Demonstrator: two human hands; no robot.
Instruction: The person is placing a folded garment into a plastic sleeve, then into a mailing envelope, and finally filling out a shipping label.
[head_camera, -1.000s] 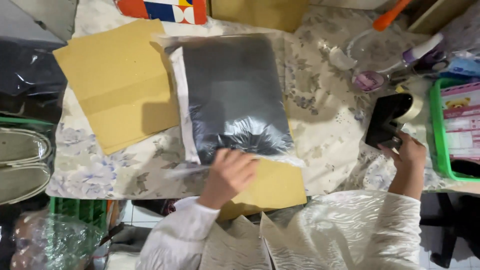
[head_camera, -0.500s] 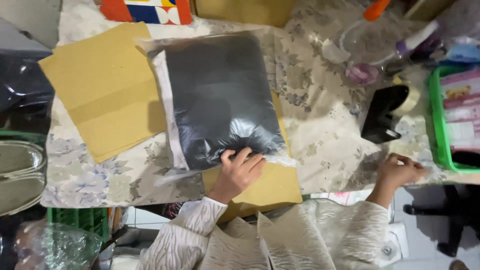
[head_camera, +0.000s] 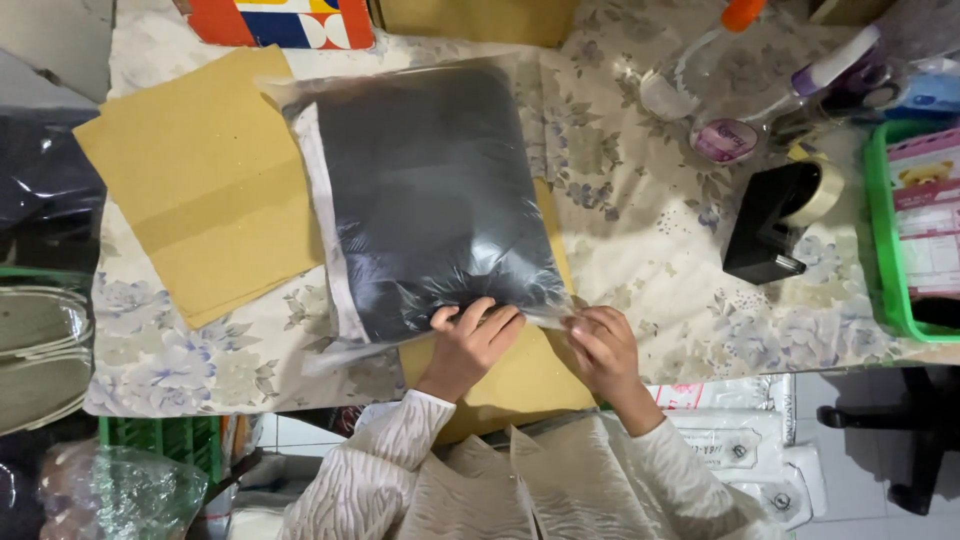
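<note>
On the bench, your left hand is pressing flat on the bagged dark garment; your right hand, grip closed, is pinching its plastic corner.

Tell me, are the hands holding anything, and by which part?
Yes. The left hand presses on the near edge of the clear plastic bag with dark cloth inside; the right hand pinches its near right corner.
</note>
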